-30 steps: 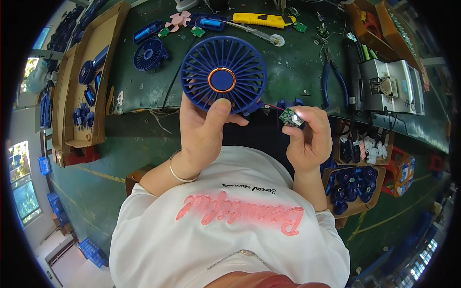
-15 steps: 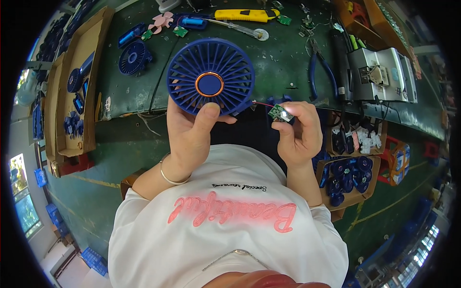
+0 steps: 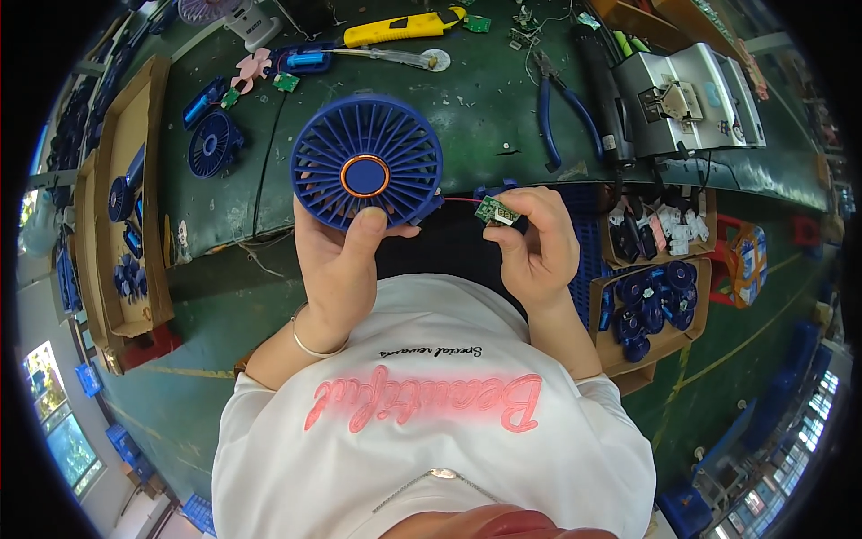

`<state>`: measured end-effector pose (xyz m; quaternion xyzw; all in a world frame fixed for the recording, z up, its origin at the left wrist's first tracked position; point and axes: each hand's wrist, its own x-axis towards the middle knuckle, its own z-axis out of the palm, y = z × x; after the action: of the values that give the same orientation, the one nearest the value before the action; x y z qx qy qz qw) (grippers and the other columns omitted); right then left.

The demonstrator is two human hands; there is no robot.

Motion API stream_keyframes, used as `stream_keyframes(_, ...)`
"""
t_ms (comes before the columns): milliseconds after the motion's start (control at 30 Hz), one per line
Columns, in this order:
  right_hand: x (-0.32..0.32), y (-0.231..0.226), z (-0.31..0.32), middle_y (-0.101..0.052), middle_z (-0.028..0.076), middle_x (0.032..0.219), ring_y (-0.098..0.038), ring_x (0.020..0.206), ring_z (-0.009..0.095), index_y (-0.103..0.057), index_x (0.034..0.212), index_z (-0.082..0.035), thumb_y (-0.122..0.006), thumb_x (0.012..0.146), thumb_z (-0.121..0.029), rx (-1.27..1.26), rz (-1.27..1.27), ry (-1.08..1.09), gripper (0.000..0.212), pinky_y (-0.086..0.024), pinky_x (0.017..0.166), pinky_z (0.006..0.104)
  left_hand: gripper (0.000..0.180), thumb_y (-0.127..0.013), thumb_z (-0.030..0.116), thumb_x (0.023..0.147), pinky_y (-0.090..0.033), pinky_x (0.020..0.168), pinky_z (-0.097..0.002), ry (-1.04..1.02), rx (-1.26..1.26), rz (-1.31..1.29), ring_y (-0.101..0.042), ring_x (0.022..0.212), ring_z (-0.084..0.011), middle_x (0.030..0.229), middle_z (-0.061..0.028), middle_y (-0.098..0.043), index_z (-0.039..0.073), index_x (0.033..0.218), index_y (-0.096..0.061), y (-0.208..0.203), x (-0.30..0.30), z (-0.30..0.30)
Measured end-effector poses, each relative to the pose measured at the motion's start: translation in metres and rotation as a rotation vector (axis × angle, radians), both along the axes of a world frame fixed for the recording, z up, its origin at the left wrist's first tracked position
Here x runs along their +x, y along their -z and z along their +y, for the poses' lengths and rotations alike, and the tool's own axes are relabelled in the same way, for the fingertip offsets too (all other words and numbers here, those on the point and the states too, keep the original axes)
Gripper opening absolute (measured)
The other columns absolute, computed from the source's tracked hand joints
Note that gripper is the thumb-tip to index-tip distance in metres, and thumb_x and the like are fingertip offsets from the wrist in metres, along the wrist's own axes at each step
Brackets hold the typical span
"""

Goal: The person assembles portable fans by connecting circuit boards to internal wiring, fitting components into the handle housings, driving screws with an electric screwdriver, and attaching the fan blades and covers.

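Note:
My left hand is closed round the lower rim of a round blue fan head, its thumb on the front grille. An orange ring circles the hub of the grille, and the other fingers are mostly hidden behind it. From the fan's lower right side a thin red wire runs to a small green circuit board. My right hand pinches this board between thumb and fingers, just right of the fan. Both things are held in the air by the near edge of the green workbench.
On the bench lie a yellow utility knife, a screwdriver, blue-handled pliers and another blue fan part. A metal device stands at right. Cardboard boxes of parts flank me at left and right.
The view has shifted, so the bench items appear in slightly different places. The circuit board's face has tilted a little and no longer glares. Both hands keep their hold.

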<state>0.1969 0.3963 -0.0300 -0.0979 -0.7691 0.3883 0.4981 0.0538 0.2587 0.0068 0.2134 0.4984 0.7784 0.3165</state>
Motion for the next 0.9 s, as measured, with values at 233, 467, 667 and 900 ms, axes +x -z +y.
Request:
stream_keyframes(233,0.021,-0.008,0.009,-0.061,0.013,0.089,-0.058,0.077,0.021,-0.062,0.102,0.005,-0.073,0.075,-0.003,-0.397,-0.009,-0.276,0.030,-0.046,0.071,0.0286,0.053,-0.055,0.015,0.091,-0.057,0.077,-0.0407,0.024,-0.041,0.013,-0.065,0.096,-0.0323,0.124,-0.0185,-0.053,-0.001,0.136,-0.031,0.010,0.007,0.004)
stream_keyframes(467,0.102,-0.045,0.048,-0.055,0.008,0.058,-0.046,0.049,0.014,-0.057,0.061,0.000,-0.052,0.094,-0.039,-0.588,-0.136,-0.357,0.051,-0.032,0.046,0.0280,0.049,-0.045,0.032,0.100,-0.047,0.088,-0.0300,0.490,-0.297,0.089,-0.059,0.110,-0.0233,0.125,-0.0190,-0.055,0.000,0.135,-0.035,0.006,0.024,0.023)
stream_keyframes(667,0.215,-0.040,0.099,-0.065,0.016,0.069,-0.064,0.066,0.027,-0.066,0.078,0.005,-0.059,0.089,-0.048,-0.434,-1.590,0.402,0.054,-0.049,0.061,0.0377,0.037,-0.050,0.019,0.097,-0.049,0.086,-0.0313,0.507,-0.278,0.121,-0.062,0.105,-0.0248,0.121,-0.0191,-0.057,0.000,0.128,-0.042,0.004,0.014,0.033)
stream_keyframes(900,0.416,0.110,0.148,-0.063,0.028,0.108,-0.062,0.103,0.040,-0.065,0.106,0.005,-0.061,0.084,-0.043,-0.476,-1.677,1.077,0.053,-0.048,0.090,0.0459,0.031,-0.053,0.009,0.095,-0.049,0.084,-0.0296,0.526,-0.209,0.030,-0.061,0.100,-0.0198,0.116,-0.0157,-0.059,0.001,0.124,-0.045,-0.001,-0.003,0.024)
